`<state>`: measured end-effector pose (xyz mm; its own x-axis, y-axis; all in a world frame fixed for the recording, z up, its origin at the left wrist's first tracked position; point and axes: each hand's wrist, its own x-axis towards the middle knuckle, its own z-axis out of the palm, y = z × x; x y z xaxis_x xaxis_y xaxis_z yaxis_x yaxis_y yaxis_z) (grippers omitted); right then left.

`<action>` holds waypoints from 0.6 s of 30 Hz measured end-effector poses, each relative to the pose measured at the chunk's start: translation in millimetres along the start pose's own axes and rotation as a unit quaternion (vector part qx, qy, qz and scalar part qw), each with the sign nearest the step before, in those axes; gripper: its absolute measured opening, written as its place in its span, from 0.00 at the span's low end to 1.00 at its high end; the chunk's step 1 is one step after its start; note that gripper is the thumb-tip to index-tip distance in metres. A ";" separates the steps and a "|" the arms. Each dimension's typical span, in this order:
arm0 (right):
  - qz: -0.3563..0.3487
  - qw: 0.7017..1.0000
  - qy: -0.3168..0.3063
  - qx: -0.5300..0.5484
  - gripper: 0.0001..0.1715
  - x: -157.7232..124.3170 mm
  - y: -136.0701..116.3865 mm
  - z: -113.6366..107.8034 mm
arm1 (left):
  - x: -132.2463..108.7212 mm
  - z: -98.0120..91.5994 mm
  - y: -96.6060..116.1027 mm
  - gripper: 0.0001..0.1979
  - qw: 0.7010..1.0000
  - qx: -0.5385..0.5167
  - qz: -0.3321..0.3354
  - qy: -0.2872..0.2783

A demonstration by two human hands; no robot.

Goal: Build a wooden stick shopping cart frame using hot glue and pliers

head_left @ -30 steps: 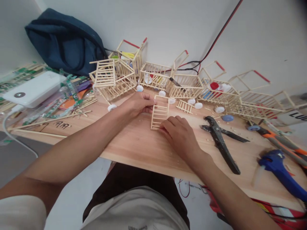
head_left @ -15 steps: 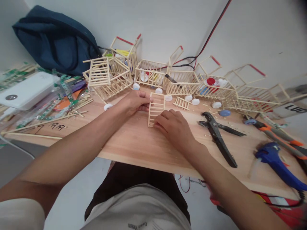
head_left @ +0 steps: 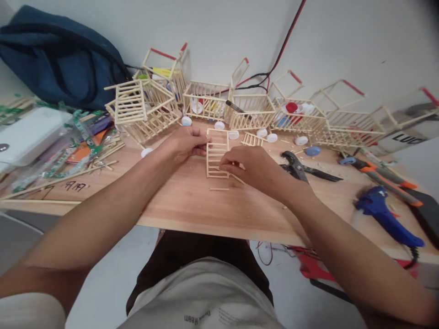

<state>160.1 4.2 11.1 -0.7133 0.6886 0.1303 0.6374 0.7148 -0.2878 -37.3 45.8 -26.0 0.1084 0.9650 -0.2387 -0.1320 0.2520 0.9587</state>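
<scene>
Centre of desk (head_left: pixel 192 205): ladder-like stick panel (head_left: pixel 215 153) lying flat. Far left rail pinched by fingers of left hand (head_left: pixel 183 144). Near right rail under curled fingers of right hand (head_left: pixel 255 169), grip not discernible. Just near of the panel: one loose stick (head_left: pixel 219 188). Right of the hands: black pliers (head_left: pixel 300 168), orange-handled tool (head_left: pixel 380 176), blue glue gun (head_left: pixel 384 217). Along the far wall: row of stick baskets (head_left: pixel 254 114) with red-tipped handles, white bottle caps (head_left: pixel 219 125) in front. Far left: dark blue bag (head_left: pixel 58 59).
</scene>
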 end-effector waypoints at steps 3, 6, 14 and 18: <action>-0.021 0.999 -0.033 -0.028 0.05 -13.2 -9.0 9.9 | 1.1 -1.9 -2.1 0.09 1.000 -0.005 0.000 -0.006; -0.033 0.992 -0.047 -0.110 0.05 -23.9 -21.8 24.4 | 1.2 -2.6 -3.3 0.08 1.000 -0.011 0.001 -0.008; 0.075 0.997 0.009 -0.029 0.06 -42.4 -6.6 22.1 | -2.2 -5.1 6.6 0.07 0.999 -0.026 -0.016 -0.010; 0.180 0.977 0.113 0.031 0.03 -55.8 31.8 4.6 | -8.0 -10.7 20.6 0.06 0.999 -0.046 0.011 -0.026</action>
<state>218.9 -12.0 -9.7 -0.3601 0.9079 0.2147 0.8112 0.4183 -0.4086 -51.4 44.1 -6.0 0.1552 0.9661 -0.2063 -0.2251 0.2379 0.9448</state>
